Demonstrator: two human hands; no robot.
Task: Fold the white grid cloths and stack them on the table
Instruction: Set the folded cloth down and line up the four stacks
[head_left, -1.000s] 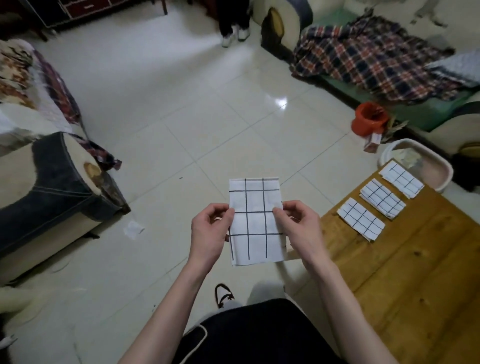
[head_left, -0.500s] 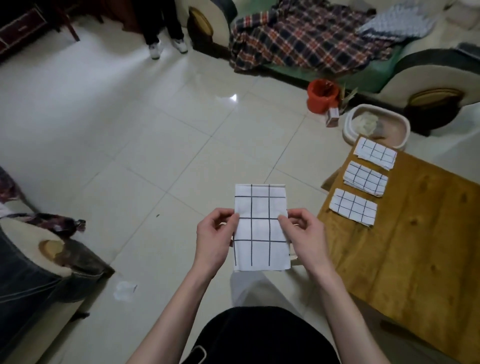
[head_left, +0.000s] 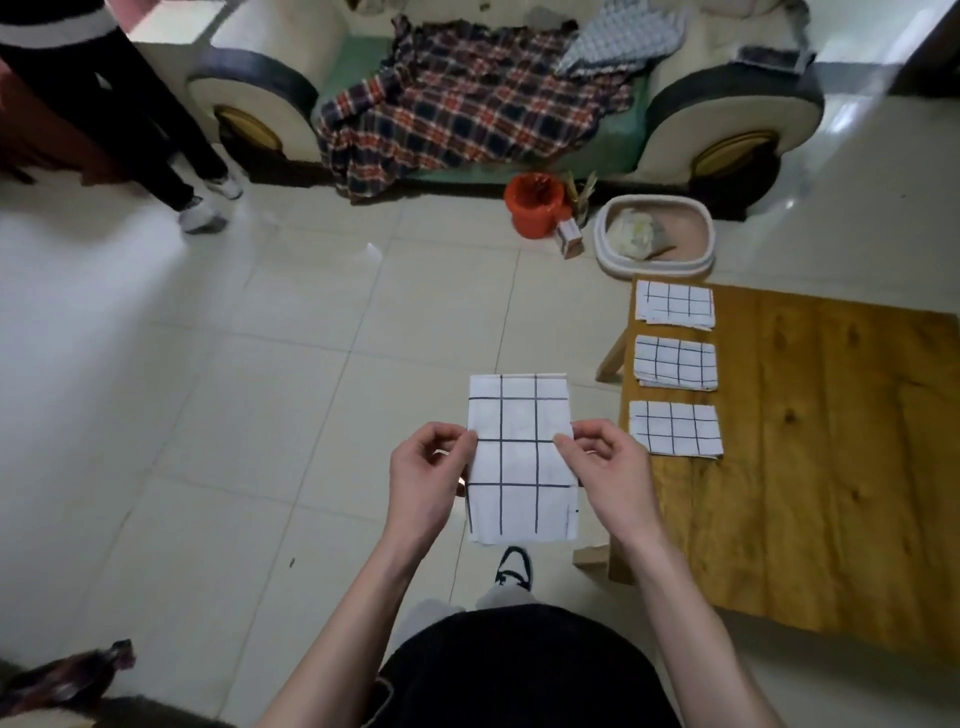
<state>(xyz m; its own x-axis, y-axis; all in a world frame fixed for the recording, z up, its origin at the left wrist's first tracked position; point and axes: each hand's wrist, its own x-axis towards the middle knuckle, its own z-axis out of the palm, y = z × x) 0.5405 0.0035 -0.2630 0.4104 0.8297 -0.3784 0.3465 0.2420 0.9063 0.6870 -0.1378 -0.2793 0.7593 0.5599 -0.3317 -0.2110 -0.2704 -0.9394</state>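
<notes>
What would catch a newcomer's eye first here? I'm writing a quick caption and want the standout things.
The white grid cloth held up over the tiled floor at centre, pinched at its side edges by the left hand and the right hand. To the right, three folded grid cloths lie in a row along the wooden table's left edge. Beyond, a plaid blanket sprawls over the sofa.

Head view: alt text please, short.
Two bare hands, left hand and right hand, pinch a folded white grid cloth by its side edges above a tiled floor. To the right, three folded grid cloths lie in a row on a wooden table; a sofa stands beyond.
</notes>
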